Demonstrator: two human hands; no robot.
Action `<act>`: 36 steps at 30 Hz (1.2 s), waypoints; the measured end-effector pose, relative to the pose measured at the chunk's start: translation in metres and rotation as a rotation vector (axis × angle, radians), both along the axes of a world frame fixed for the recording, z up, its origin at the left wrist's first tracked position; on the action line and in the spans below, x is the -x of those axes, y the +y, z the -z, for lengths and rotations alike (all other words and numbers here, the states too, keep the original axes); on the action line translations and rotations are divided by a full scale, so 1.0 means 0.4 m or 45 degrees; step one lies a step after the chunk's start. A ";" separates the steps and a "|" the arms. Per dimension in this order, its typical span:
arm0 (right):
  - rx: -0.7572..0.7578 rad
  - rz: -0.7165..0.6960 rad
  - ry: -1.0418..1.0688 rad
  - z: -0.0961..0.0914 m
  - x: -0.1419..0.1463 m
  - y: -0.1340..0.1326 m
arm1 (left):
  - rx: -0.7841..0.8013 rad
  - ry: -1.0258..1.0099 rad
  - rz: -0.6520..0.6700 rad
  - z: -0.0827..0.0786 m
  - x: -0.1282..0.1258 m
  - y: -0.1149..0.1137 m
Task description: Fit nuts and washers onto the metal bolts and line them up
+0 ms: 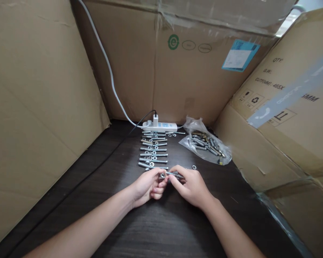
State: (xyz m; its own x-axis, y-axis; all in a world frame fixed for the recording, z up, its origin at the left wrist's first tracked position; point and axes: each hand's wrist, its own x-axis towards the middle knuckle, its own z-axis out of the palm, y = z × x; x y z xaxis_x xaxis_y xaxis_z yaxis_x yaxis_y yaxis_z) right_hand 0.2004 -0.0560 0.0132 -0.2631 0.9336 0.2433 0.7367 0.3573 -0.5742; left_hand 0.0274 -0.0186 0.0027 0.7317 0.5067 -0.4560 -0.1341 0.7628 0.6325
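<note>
Close together above the dark table, my two hands meet just in front of laid-out rows of hardware. Between its thumb and fingers, my left hand (pixel 149 186) pinches a small metal nut (pixel 163 176). My right hand (pixel 190 184) is closed on a thin silvery bolt (pixel 170 173), whose end points at the nut. Whether bolt and nut touch is too small to tell. More metal parts show under the right fingers, partly hidden. Beyond the hands lie several rows of bolts (pixel 161 155), sleeves, nuts and washers. A loose washer (pixel 192 167) rests past my right hand.
A clear plastic bag (pixel 185 143) of metal anchor bolts (pixel 211 147) lies at the back right. Behind the rows stands a white power strip (pixel 172 127) with a plugged-in adapter (pixel 155 121). A black cable (pixel 104 160) crosses the left side. Cardboard walls (pixel 140 71) enclose the table (pixel 156 229).
</note>
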 end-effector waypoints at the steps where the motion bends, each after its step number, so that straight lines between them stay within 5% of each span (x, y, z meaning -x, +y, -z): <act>1: 0.006 -0.003 -0.011 -0.002 0.001 -0.001 | -0.004 -0.004 0.000 -0.001 0.000 0.000; 18: 0.040 -0.137 -0.050 -0.019 0.006 -0.004 | -0.143 -0.060 -0.037 0.001 -0.009 -0.017; 27: -0.115 -0.060 -0.150 -0.011 -0.003 0.002 | -0.185 0.029 -0.102 0.004 -0.012 -0.019; 36: -0.081 -0.096 -0.062 -0.006 0.004 0.002 | -0.507 0.253 -0.046 -0.009 -0.011 -0.018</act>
State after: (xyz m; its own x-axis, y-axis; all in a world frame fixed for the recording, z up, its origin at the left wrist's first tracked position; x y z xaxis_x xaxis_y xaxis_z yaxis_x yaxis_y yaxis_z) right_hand 0.1989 -0.0550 0.0154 -0.3453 0.8937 0.2864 0.7329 0.4474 -0.5126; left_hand 0.0319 -0.0257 0.0061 0.6279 0.6951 -0.3500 -0.0024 0.4514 0.8923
